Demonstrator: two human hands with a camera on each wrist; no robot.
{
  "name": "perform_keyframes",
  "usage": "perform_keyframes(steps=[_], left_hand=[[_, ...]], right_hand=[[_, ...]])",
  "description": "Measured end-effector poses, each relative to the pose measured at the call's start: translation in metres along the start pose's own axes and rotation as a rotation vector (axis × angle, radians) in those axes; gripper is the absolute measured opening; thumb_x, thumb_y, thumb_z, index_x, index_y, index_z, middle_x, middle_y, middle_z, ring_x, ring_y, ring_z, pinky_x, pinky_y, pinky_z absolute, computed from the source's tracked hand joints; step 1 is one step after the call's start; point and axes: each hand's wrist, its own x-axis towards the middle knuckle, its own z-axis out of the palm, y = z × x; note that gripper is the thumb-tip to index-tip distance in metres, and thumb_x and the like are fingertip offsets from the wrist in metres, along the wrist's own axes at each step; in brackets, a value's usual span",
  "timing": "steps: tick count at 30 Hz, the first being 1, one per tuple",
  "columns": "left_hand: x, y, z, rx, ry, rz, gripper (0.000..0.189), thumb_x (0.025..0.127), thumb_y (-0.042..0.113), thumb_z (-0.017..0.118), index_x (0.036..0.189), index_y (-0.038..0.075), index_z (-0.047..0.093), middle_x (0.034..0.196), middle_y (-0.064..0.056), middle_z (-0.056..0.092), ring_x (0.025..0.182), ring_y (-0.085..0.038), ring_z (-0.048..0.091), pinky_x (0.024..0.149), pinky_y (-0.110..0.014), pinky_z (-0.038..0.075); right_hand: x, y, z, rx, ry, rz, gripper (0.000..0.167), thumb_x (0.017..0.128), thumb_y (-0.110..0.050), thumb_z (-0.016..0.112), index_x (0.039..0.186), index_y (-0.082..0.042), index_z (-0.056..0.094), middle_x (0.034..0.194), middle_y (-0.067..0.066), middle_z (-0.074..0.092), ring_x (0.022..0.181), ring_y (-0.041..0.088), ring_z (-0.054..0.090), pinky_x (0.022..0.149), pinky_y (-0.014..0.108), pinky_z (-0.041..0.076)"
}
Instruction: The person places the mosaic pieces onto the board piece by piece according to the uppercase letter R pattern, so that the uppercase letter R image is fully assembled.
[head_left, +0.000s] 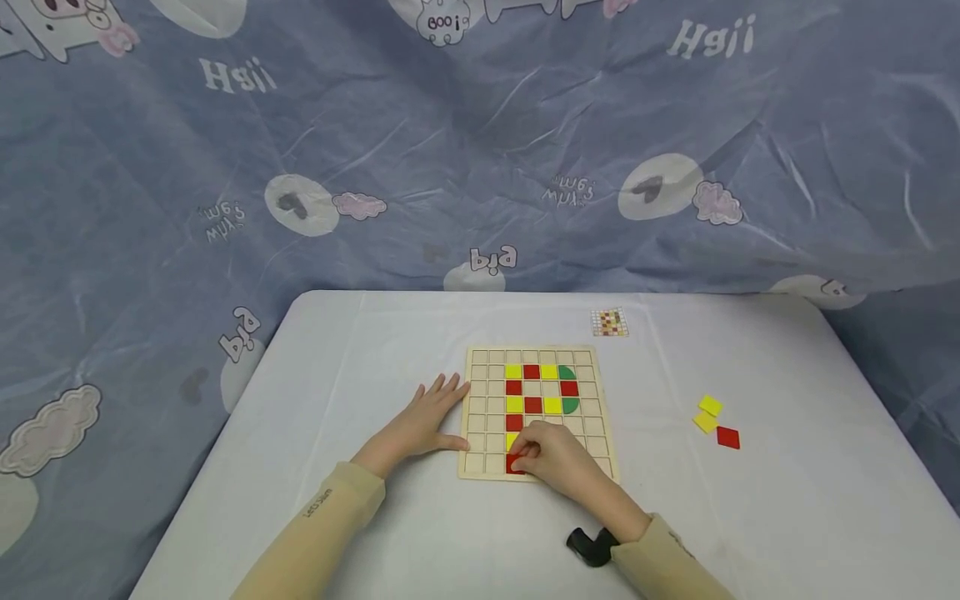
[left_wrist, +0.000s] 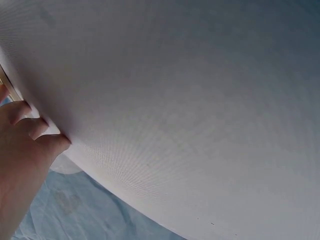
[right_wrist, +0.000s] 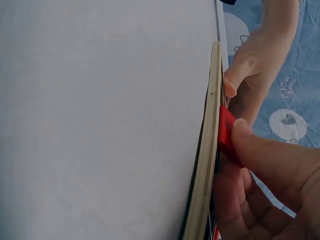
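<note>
A wooden grid board [head_left: 480, 417] lies on the white table, with red, yellow and green tiles set in some of its squares. At its near edge my right hand [head_left: 558, 460] pinches a red square tile [right_wrist: 228, 131] between thumb and fingers. In the right wrist view this tile stands tilted against the board's edge. My left hand [head_left: 422, 423] rests at the board's left side, fingers spread, fingertips and thumb touching the edge. My right fingers partly hide a yellow tile [head_left: 512, 441] just above the red one.
Two yellow tiles [head_left: 705, 422] and a red tile [head_left: 728, 437] lie loose on the table to the right. A small card with a coloured grid pattern [head_left: 610, 322] lies behind the board. Some black curved object [head_left: 588, 547] shows beside my right sleeve [head_left: 667, 558].
</note>
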Motion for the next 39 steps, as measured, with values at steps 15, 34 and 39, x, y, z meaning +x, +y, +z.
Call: perform_keyframes(steps=[15,34,39], left_hand=[[0.0,0.002,-0.001,0.006,-0.01,-0.009,0.104,0.077,0.057,0.075,0.158,0.016,0.023,0.166,-0.01,0.014,0.154,-0.033,0.007,0.123,-0.057,0.009],[-0.002,0.002,-0.001,-0.004,-0.014,-0.028,0.105,0.076,0.054,0.078,0.158,0.016,0.024,0.166,-0.009,0.015,0.154,-0.032,0.007,0.124,-0.056,0.008],[-0.003,0.003,0.0,0.0,0.0,-0.021,0.104,0.077,0.054,0.077,0.157,0.015,0.025,0.166,-0.01,0.016,0.154,-0.034,0.008,0.123,-0.056,0.009]], right_hand=[[-0.005,-0.003,-0.005,-0.022,0.016,0.043,0.011,0.077,-0.01,0.083,0.079,-0.014,0.073,0.072,-0.008,0.055,0.065,0.006,0.05,0.057,0.017,0.045],[-0.036,0.085,-0.122,-0.102,0.238,0.259,0.021,0.088,-0.016,0.074,0.106,-0.006,0.072,0.096,0.008,0.071,0.09,0.024,0.065,0.07,0.029,0.054],[-0.052,0.11,-0.143,-0.139,0.255,0.316,0.026,0.09,-0.021,0.072,0.11,-0.003,0.07,0.1,0.014,0.071,0.093,0.03,0.066,0.07,0.035,0.053]])
